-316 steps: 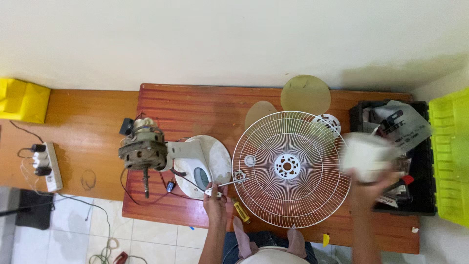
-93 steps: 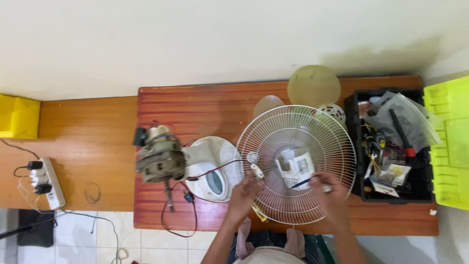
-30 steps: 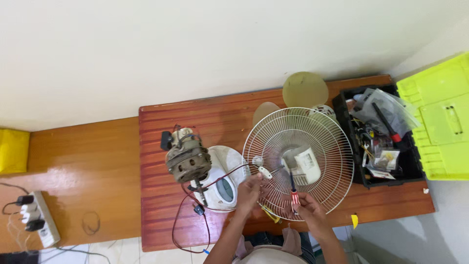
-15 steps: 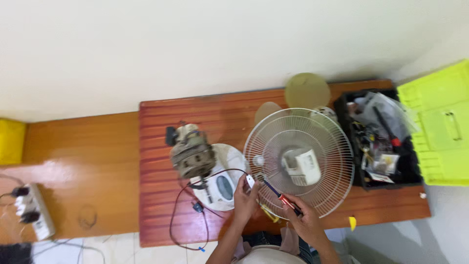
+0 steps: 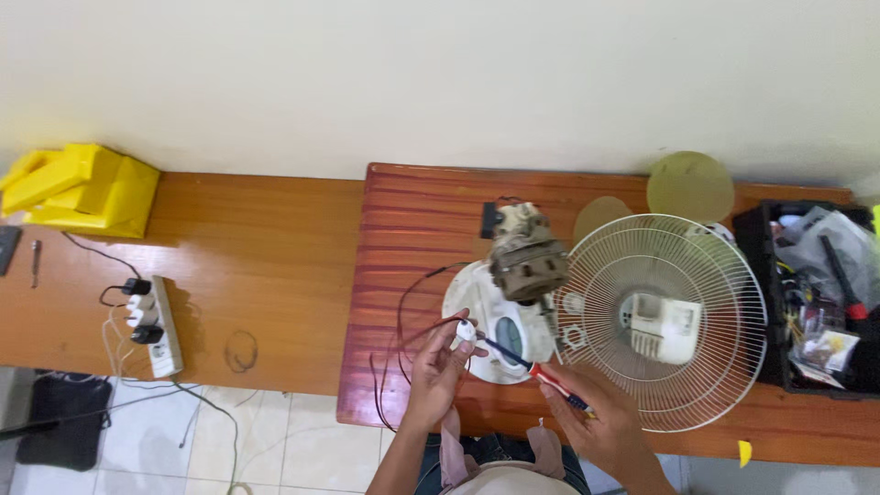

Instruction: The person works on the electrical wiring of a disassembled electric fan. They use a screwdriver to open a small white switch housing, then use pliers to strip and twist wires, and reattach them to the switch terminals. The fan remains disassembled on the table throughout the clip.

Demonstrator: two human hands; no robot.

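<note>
My left hand pinches a small white part with thin red and black wires running from it. My right hand holds a screwdriver with a red and black handle; its dark shaft points up-left, tip at the white part. Just behind them lies the white fan housing with the bare fan motor standing on it. To the right lies the round white wire fan guard, with a white boxy part resting on it.
All this sits on a reddish wooden table. A black toolbox full of tools stands at the right end. Two beige discs lie at the back. On the floor to the left are a power strip and a yellow box.
The view has swung so the table sits further right. My right hand has brought the screwdriver from over the fan guard to the white part held in my left hand.
</note>
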